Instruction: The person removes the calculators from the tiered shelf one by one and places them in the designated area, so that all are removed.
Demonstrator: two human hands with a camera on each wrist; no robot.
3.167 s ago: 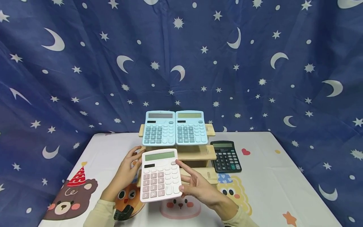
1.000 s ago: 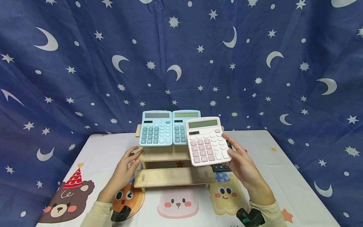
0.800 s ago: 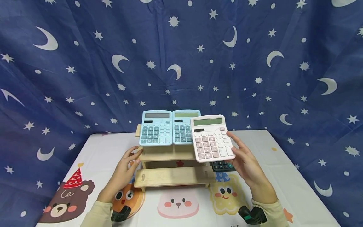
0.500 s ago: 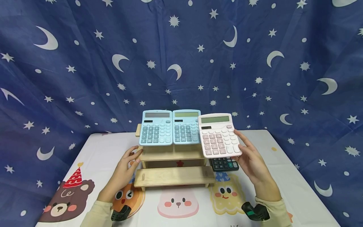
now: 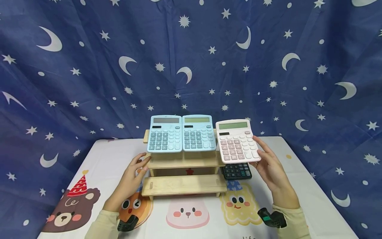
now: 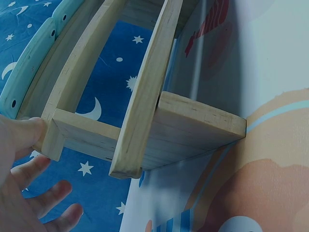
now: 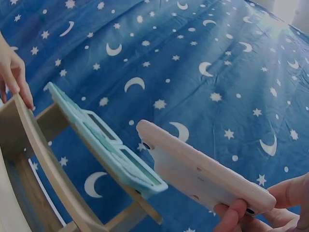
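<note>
At the right end of the tiered wooden shelf [image 5: 185, 160], my right hand [image 5: 270, 166] holds a white calculator with pink keys [image 5: 237, 141] by its right edge. Fingers lie under its back in the right wrist view. It is in the air, screen facing me, beside two light blue calculators [image 5: 165, 133] that lean side by side on the top tier. My left hand [image 5: 128, 181] grips the left end of the middle plank; the right wrist view shows fingertips [image 7: 28, 99] on either side of that plank, and the left wrist view shows the other fingers spread loosely.
A black calculator [image 5: 237, 171] lies on the table right of the shelf, partly covered by the white one. The front bottom plank [image 5: 183, 185] is bare. A printed white cloth [image 5: 301, 199] covers the table; a blue starry curtain [image 5: 191, 59] hangs behind.
My right hand has carried the white calculator from the front of the shelf up and rightward, past the second blue calculator. The left hand keeps its place at the shelf's left end.
</note>
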